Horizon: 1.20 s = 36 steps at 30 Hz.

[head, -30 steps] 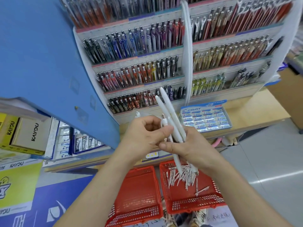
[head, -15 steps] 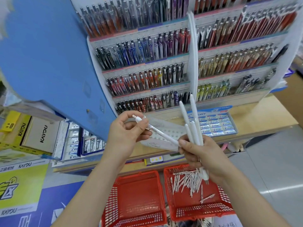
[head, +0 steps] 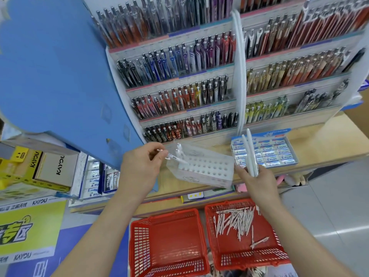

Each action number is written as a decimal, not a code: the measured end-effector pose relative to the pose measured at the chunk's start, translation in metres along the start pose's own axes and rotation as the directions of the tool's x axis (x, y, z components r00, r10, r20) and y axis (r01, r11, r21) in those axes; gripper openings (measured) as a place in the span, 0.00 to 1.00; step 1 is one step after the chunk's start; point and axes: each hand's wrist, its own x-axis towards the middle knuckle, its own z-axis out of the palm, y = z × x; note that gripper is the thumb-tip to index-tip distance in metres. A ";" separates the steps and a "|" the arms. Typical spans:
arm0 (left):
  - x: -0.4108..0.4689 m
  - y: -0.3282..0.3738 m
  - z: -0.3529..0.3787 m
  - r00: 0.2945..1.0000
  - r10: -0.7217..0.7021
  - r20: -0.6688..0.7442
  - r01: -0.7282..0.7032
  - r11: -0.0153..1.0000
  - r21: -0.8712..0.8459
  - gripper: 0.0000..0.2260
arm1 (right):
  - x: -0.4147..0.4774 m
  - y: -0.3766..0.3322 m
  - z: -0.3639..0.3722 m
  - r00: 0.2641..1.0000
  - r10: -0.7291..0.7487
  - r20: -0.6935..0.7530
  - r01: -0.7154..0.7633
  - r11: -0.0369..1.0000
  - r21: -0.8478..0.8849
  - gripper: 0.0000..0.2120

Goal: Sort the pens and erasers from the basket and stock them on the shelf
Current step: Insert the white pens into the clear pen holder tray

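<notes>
Left hand [head: 139,166] moved 1 pen [head: 175,158] to holder [head: 207,170]; right hand [head: 257,182] holds pens [head: 250,154].

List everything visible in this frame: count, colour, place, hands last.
holder: one, clear with a white holed top, on the wooden shelf, two white pens standing in it
single pen: one, white, pinched just over the holder
pen bundle: a few, white, held upright right of the holder
baskets: two, red, side by side on the floor
loose pens: many, white, in the basket on the right
eraser box: one, blue and white, on the shelf
display pens: many, mixed colours, in tiers behind
left hand: pinches the single pen
right hand: grips the pen bundle
</notes>
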 end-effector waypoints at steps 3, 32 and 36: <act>0.002 -0.008 0.012 0.996 0.085 0.028 -0.089 0.983 0.163 0.03 | 0.003 0.013 0.010 0.999 0.004 0.043 -0.004 1.000 -0.005 0.19; 0.022 -0.013 0.049 0.981 0.148 0.124 -0.186 0.894 0.408 0.04 | 0.001 0.025 0.020 0.982 -0.165 0.095 0.171 0.984 -0.056 0.14; 0.024 -0.022 0.057 0.994 0.090 0.069 -0.109 0.923 0.368 0.02 | 0.004 0.024 0.022 0.981 -0.146 0.126 0.154 0.987 -0.054 0.10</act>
